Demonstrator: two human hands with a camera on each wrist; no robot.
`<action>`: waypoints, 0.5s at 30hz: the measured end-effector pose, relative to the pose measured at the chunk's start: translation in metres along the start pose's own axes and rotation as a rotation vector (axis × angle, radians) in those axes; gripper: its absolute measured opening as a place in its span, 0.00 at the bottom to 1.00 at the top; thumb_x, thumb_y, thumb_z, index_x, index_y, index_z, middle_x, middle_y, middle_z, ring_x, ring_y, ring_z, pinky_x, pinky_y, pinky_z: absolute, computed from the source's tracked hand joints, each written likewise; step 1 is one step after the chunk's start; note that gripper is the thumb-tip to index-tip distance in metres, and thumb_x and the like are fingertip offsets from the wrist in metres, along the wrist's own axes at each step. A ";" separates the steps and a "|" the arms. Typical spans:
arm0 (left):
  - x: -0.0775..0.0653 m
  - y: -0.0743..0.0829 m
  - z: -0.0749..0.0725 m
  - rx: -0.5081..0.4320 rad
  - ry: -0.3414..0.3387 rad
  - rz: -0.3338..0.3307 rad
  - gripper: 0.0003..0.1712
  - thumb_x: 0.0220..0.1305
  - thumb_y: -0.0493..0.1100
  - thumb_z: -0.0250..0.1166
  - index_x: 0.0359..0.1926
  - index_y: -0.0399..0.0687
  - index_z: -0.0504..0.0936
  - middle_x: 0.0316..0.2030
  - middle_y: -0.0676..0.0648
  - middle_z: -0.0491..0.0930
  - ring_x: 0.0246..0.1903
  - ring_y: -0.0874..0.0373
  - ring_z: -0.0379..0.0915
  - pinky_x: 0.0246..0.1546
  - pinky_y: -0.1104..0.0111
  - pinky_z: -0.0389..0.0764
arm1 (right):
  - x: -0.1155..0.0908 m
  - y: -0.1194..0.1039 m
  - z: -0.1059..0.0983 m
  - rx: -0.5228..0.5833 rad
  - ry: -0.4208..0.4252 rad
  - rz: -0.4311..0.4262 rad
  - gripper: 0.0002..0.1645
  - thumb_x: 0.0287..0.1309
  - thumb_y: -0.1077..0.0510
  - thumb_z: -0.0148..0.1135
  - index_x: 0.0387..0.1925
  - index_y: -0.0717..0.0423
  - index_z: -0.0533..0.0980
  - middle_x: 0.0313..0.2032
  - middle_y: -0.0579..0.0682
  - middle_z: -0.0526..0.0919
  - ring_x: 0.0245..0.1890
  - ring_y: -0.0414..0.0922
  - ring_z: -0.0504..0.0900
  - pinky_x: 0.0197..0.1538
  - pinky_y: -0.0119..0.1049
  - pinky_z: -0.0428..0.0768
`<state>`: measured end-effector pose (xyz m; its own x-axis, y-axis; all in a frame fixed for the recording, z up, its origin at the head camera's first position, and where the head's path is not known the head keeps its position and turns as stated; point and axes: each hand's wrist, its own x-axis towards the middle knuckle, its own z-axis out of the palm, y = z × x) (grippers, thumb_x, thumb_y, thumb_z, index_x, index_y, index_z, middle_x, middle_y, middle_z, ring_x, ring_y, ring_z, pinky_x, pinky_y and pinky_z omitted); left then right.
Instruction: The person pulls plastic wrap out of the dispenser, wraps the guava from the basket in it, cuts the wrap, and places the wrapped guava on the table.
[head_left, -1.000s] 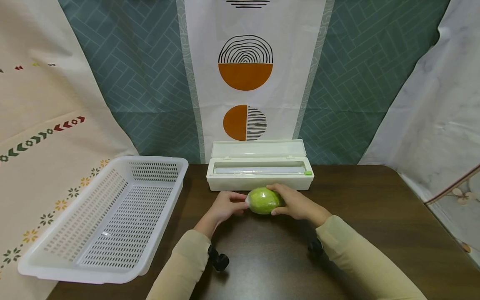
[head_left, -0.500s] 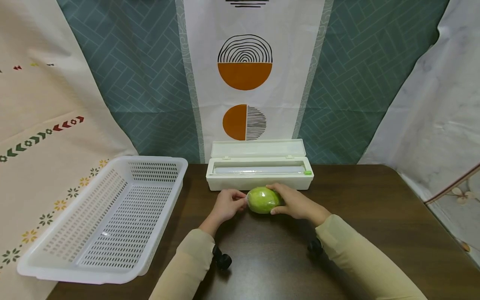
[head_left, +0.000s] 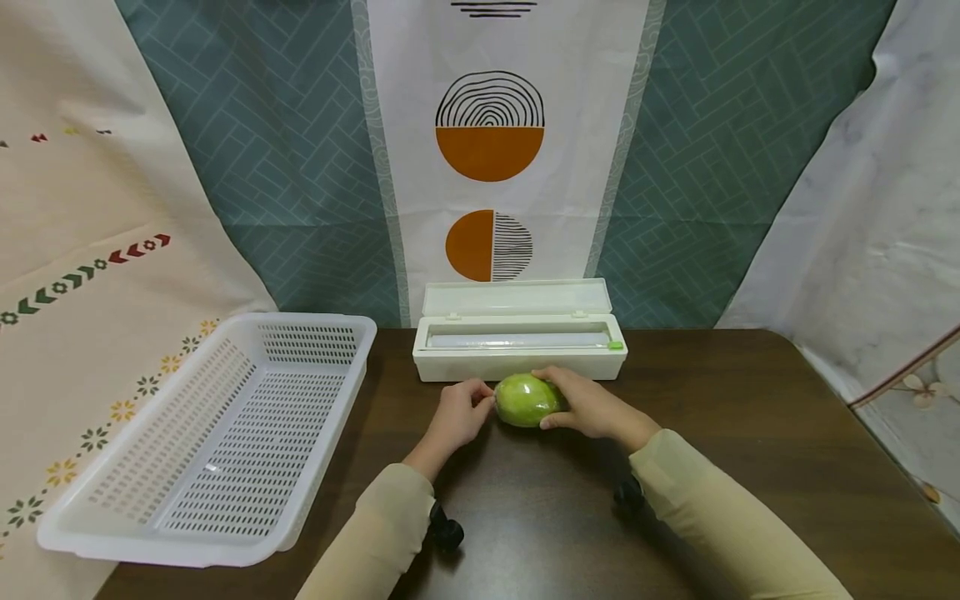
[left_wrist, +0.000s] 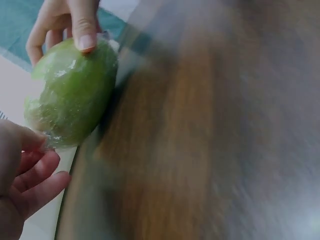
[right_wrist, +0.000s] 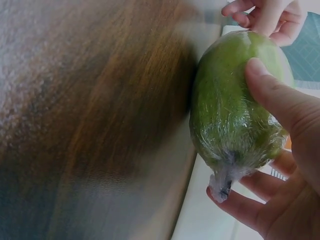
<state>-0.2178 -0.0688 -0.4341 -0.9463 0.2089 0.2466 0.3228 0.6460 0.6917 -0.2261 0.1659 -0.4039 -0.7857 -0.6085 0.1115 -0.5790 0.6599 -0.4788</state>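
Observation:
A mango-like green fruit (head_left: 527,400), wrapped in shiny cling film, is held over the middle of the dark table. My right hand (head_left: 592,406) grips it from the right, its thumb (right_wrist: 275,92) on the near side and the fingers beyond. At the fruit's left end my left hand (head_left: 459,412) pinches a bit of the cling film (left_wrist: 50,142) between thumb and index finger, the other fingers loosely bent. A gathered, twisted film end with a dark stem (right_wrist: 223,185) shows in the right wrist view. Behind the fruit stands a white cling film dispenser (head_left: 517,367), lid raised, a roll inside.
A white perforated plastic basket (head_left: 300,500) stands on the left of the table. The brown wooden table (head_left: 750,433) extends right and towards the front. Patterned cloths (head_left: 300,167) hang behind and at both sides.
The left hand has turned and risen slightly at the fruit's left end, drawing its fingers closer together on the film. The right hand and fruit have hardly moved.

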 end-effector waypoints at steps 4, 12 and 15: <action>-0.004 0.002 -0.005 0.112 -0.065 0.063 0.10 0.62 0.39 0.63 0.42 0.41 0.86 0.36 0.46 0.85 0.33 0.59 0.79 0.33 0.70 0.78 | 0.000 0.000 0.000 0.000 -0.006 0.007 0.44 0.47 0.51 0.72 0.62 0.60 0.64 0.58 0.58 0.72 0.58 0.53 0.72 0.60 0.52 0.70; -0.008 0.011 -0.007 0.367 -0.099 0.181 0.14 0.58 0.40 0.66 0.46 0.43 0.85 0.37 0.45 0.84 0.39 0.53 0.80 0.37 0.65 0.81 | -0.001 -0.001 -0.001 -0.004 0.005 0.003 0.44 0.46 0.52 0.73 0.63 0.60 0.63 0.58 0.58 0.72 0.58 0.54 0.72 0.60 0.52 0.70; -0.007 0.011 -0.006 0.393 -0.072 0.194 0.10 0.60 0.40 0.65 0.43 0.43 0.86 0.34 0.45 0.83 0.37 0.53 0.80 0.36 0.65 0.81 | -0.001 -0.002 0.000 -0.007 0.009 -0.008 0.44 0.46 0.52 0.73 0.63 0.61 0.63 0.59 0.59 0.72 0.59 0.54 0.71 0.61 0.52 0.69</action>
<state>-0.2074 -0.0671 -0.4240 -0.8717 0.3956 0.2890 0.4778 0.8170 0.3228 -0.2242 0.1656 -0.4034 -0.7828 -0.6101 0.1227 -0.5868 0.6580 -0.4719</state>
